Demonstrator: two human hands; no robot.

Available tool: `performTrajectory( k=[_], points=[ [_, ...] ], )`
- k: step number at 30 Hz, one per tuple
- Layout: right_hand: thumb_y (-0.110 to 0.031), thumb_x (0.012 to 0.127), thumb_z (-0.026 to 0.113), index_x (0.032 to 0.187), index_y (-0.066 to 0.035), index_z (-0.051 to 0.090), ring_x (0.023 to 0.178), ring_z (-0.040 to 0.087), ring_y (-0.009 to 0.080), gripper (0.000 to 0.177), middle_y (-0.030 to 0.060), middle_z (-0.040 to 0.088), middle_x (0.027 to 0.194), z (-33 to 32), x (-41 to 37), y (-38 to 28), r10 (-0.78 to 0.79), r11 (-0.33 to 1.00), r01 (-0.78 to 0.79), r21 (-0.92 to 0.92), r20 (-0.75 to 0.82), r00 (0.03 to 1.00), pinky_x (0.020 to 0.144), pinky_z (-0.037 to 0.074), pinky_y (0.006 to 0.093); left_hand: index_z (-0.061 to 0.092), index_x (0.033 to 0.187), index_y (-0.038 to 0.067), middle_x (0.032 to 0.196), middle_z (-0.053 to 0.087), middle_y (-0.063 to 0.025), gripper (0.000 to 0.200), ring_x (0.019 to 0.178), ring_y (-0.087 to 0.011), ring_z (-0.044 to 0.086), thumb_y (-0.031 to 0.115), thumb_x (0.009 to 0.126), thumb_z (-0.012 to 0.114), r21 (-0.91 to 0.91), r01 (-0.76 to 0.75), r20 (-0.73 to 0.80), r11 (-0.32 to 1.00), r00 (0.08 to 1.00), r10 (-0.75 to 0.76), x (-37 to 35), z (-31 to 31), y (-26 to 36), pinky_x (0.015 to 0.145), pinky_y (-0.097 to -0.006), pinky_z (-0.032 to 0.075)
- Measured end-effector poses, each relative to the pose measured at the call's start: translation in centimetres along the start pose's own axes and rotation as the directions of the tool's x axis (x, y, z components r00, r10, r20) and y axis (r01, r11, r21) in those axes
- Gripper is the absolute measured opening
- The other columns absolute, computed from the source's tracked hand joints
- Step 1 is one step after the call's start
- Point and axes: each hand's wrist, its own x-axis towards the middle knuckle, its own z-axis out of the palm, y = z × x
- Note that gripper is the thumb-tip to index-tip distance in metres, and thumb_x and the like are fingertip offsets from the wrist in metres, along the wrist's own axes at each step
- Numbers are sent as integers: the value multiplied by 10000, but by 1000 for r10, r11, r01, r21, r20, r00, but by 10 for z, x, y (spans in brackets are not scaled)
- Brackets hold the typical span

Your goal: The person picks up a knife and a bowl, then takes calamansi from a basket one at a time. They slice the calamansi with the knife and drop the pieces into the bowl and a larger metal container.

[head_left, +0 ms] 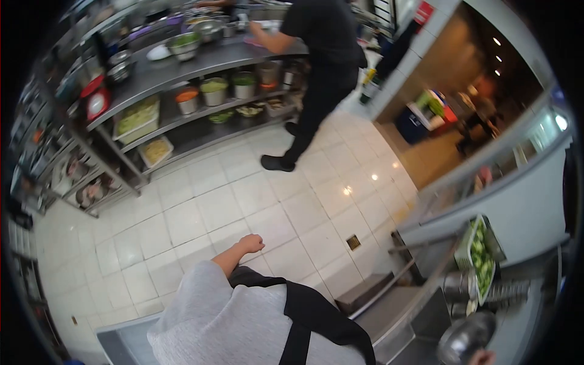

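My left hand (pixel 251 243) hangs over the white tiled floor (pixel 207 213), its fingers curled into a loose fist with nothing showing in them. At the bottom right edge, my right hand (pixel 482 358) grips the rim of a shiny metal bowl (pixel 467 337); part of this hand is cut off by the frame. The bowl is tilted beside a steel sink (pixel 420 325). Just beyond it stands a white crate (pixel 465 246) of cut green vegetables (pixel 482 258), with metal containers (pixel 457 285) alongside.
A co-worker in black (pixel 319 67) stands at a long steel counter (pixel 201 67). Its lower shelf holds several food containers (pixel 214 94). A red scale (pixel 95 100) sits at the counter's near end. On the right, a doorway (pixel 462 91) opens beside a blue cooler (pixel 413 123).
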Motion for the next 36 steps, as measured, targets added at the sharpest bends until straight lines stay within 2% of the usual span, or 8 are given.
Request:
performTrajectory(
  k=[2,5,9,15,19,27,33,36],
  points=[
    [-53,764,470,786,9,507,644,481,150,75,35,523,735,115,-12,-28,16,872,-221,437,426,905,562,424,249,660,821,95,906,633,-131,272,884,-297,588,319,759,519,-13,81,-68,997,994,-82,-25,-15,-69,771,-420,465],
    [-8,602,490,612,10,442,484,346,139,52,120,370,503,144,-40,-259,-324,841,54,538,421,847,441,328,316,646,884,64,986,608,-162,301,949,-313,567,309,765,518,-134,407,-111,904,900,-422,-87,-36,-174,810,-415,458],
    [-64,563,557,573,-2,425,450,398,223,146,132,425,489,177,-94,-470,-630,591,-9,807,468,620,458,354,348,638,903,44,995,601,-180,300,968,-313,562,280,757,524,-431,655,-149,621,627,-765,-197,-43,-305,825,-408,455],
    [-52,600,552,616,-22,441,454,445,233,117,105,434,493,76,-137,-727,-961,-12,5,1000,-13,275,467,363,333,644,743,40,721,626,-168,261,727,-323,604,277,739,534,-827,441,-329,350,126,-936,-341,-3,-344,662,-422,470],
    [-26,609,545,679,-24,452,483,482,262,117,115,479,528,6,-161,-825,-977,-190,-127,974,-174,126,485,376,348,642,695,60,537,577,-68,237,471,-146,542,257,759,524,-988,40,-148,148,15,-989,-353,37,-322,490,-288,434],
    [-76,611,553,710,-40,495,584,545,333,121,138,533,589,-62,-235,-973,-886,-453,-99,886,-460,-65,523,399,403,599,802,17,578,572,-74,252,493,-129,533,262,809,542,-980,-120,112,-160,336,-935,-320,33,-294,450,-263,436],
    [-95,571,551,693,-36,501,611,550,356,144,166,540,601,-118,-291,-1095,-788,-583,-16,813,-569,-236,558,415,434,632,813,45,709,642,-124,233,629,-212,631,243,760,519,-916,-46,399,-399,-205,-894,-357,80,-306,609,-338,499],
    [-42,559,534,663,-29,468,578,526,361,124,171,516,583,-157,-350,-1148,-697,-686,25,727,-646,-310,530,398,411,648,827,73,722,646,-112,248,684,-236,634,256,729,512,-849,-139,527,-511,-314,-790,-362,95,-308,686,-353,494]
  ],
)
